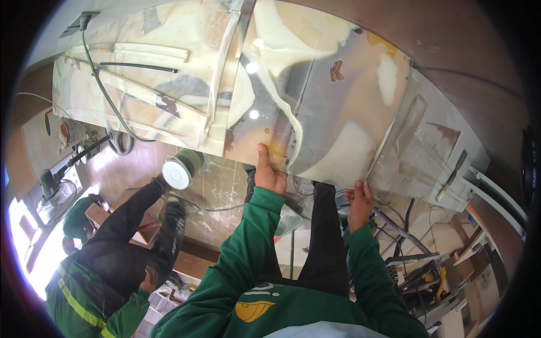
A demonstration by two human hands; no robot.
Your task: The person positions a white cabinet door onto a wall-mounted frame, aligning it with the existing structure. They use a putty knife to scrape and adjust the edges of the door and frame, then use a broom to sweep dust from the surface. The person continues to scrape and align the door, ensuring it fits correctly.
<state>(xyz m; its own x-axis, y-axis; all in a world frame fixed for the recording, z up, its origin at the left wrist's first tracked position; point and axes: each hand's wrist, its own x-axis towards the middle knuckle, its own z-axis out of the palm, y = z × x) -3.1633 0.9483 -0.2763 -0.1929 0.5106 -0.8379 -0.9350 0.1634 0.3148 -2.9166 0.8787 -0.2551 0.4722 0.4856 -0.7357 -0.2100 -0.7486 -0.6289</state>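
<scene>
A large flat panel (315, 73), mottled cream, tan and grey with a glossy look, spans the upper middle of the head view. My left hand (268, 174) grips its near edge at the left, thumb lying on top and fingers hidden underneath. My right hand (359, 205) holds the near right corner, with its fingers curled. Left of this panel lies another marbled sheet (141, 28) bearing pale strips (146, 52), a dark strip (138, 66) and a grey cable (104, 93). To the right is a dusty grey board (414, 146) with a long flat tool (451, 174) on it.
A co-worker (112, 265) in green and black is at lower left. A bucket with white lid (177, 173) stands on the floor (222, 186), crossed by cables. A standing fan (53, 200) is at far left; metal tubing (406, 236) and cluttered tools are at lower right.
</scene>
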